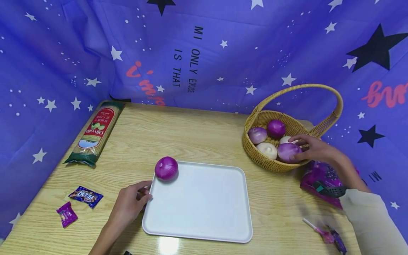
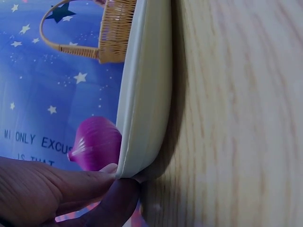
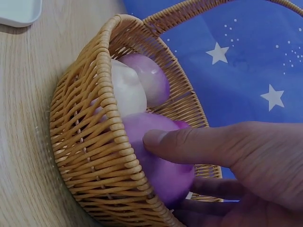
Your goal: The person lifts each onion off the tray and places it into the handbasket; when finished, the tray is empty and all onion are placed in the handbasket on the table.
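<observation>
My left hand pinches the left edge of a white rectangular tray, thumb over the rim and a finger beneath it, as the left wrist view shows. A deep purple onion sits at the tray's far left corner, just beyond that hand. On the right, my right hand reaches into a wicker basket and grips a pale purple onion, thumb on the near side and fingers around the far side. Beside it in the basket lie white onions and other purple onions, one partly hidden by the hand.
A noodle packet lies at the back left. Two wrapped sweets, one blue and one purple, are left of the tray. A purple bag lies under the right forearm, with a lollipop nearer the front. The basket's tall handle arches above.
</observation>
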Demonstrator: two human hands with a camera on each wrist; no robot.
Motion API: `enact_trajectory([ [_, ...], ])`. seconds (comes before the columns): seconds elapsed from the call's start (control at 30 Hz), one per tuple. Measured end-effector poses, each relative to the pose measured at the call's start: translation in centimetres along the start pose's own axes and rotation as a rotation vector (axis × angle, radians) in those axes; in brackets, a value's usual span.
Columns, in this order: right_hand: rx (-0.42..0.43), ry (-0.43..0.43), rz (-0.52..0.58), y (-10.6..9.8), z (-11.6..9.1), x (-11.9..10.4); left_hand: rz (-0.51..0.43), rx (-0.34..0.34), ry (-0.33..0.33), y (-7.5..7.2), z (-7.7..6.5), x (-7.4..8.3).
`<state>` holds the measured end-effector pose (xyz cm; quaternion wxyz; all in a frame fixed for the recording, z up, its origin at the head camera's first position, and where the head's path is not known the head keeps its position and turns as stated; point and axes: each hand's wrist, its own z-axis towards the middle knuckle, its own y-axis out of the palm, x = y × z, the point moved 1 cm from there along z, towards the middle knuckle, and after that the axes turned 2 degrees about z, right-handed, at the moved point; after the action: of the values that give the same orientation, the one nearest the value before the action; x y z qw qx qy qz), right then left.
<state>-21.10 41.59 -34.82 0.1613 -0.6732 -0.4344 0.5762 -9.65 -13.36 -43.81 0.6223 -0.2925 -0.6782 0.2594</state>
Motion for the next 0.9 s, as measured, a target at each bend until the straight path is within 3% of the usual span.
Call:
enact_trajectory([
  [0.33, -0.017, -0.012, -0.025, -0.2, -0.6, -0.8, 0.021, 0.001, 0.015, 0.1, 0.0, -0.2],
  [0.53, 0.017, -0.035, -0.053, 0.0, -0.6, -2.1, 0.020, 0.006, 0.027, 0.0, 0.0, -0.2],
  [0.77, 0.044, -0.180, 0.015, 1.4, 0.6, -7.3, 0.012, 0.008, 0.018, 0.0, 0.0, -0.2],
  [0.9, -0.005, -0.274, 0.120, 3.2, 2.1, -10.8, 0.006, 0.006, 0.010, 0.0, 0.0, -0.2],
])
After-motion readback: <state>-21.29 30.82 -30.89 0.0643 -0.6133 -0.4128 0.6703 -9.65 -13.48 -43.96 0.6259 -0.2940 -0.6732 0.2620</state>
